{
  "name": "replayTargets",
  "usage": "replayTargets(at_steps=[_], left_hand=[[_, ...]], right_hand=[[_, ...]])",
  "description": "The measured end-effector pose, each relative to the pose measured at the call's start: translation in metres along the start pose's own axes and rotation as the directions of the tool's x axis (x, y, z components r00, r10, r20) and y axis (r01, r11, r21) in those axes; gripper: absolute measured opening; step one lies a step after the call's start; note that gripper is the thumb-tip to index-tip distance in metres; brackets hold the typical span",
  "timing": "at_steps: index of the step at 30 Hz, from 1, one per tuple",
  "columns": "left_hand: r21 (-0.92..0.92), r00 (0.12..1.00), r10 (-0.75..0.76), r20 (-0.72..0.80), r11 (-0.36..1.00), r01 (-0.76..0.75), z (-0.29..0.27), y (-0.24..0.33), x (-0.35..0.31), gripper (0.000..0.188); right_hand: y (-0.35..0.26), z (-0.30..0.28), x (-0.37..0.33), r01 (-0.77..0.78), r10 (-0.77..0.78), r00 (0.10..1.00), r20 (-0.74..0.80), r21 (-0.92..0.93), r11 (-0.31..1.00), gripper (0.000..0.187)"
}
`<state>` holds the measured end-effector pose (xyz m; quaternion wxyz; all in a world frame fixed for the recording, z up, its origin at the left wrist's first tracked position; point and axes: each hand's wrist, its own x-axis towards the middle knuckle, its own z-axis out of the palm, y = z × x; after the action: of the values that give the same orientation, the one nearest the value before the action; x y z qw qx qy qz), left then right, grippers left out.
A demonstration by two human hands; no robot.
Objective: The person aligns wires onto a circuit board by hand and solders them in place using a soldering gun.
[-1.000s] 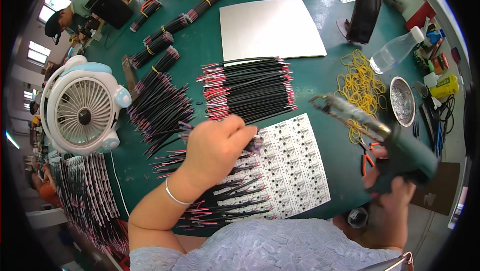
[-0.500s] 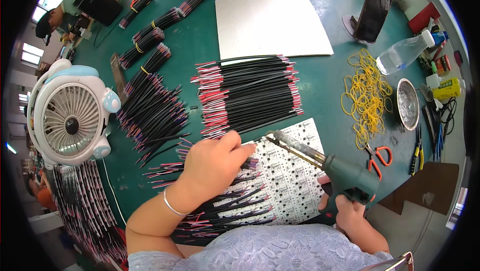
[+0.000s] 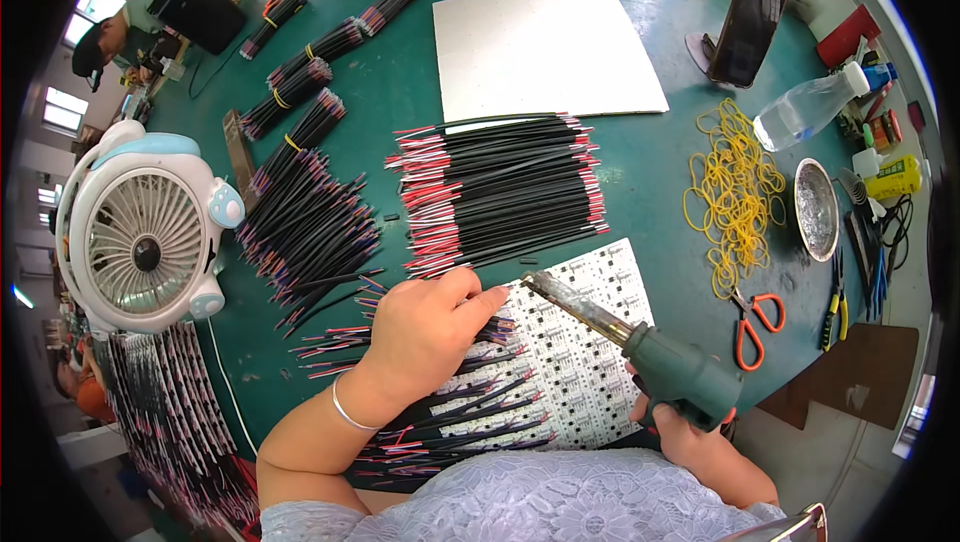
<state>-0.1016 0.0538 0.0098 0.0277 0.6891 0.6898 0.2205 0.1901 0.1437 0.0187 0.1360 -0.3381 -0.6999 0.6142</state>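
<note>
Work looks partway: black wires (image 3: 425, 424) cover the left of the white board sheet (image 3: 592, 342) on the desk (image 3: 400, 72), its right columns bare (spare wires (image 3: 520, 187) lie beyond), the left hand (image 3: 425, 332) apparently pinching wires, the right hand (image 3: 690, 442) gripping a soldering gun (image 3: 685, 377).

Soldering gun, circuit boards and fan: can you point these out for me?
Soldering gun (image 3: 672, 370): head view, on its green body.
Circuit boards (image 3: 572, 374): head view, on the white sheet's surface near its middle.
Fan (image 3: 146, 254): head view, on the dark hub.
</note>
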Motion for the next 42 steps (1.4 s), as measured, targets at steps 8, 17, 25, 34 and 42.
replayTargets(at_steps=[8,17,25,34,42], left_hand=[[0.018,0.999,0.018,0.043,1.0,-0.018,-0.002,-0.002,0.002,0.03],[0.021,0.998,0.036,0.059,0.999,-0.037,-0.005,-0.003,0.003,0.029],[0.022,0.994,0.063,0.084,0.998,-0.065,-0.006,-0.004,0.005,0.033],[0.041,0.991,0.075,0.11,0.996,-0.08,-0.008,-0.003,0.007,0.033],[-0.049,0.996,0.059,0.068,0.997,-0.056,-0.006,-0.009,0.007,0.029]], right_hand=[[0.009,0.001,-0.002,0.095,-0.097,0.995,0.011,-0.336,0.937,0.031],[0.01,0.005,0.003,0.121,-0.114,0.993,0.039,-0.379,0.918,0.029],[-0.004,0.008,0.007,0.074,-0.074,0.997,0.016,-0.366,0.928,0.03],[-0.005,0.002,0.005,0.244,-0.25,0.967,0.047,-0.451,0.858,0.04],[0.006,0.002,0.003,0.279,-0.281,0.957,0.067,-0.472,0.836,0.036]])
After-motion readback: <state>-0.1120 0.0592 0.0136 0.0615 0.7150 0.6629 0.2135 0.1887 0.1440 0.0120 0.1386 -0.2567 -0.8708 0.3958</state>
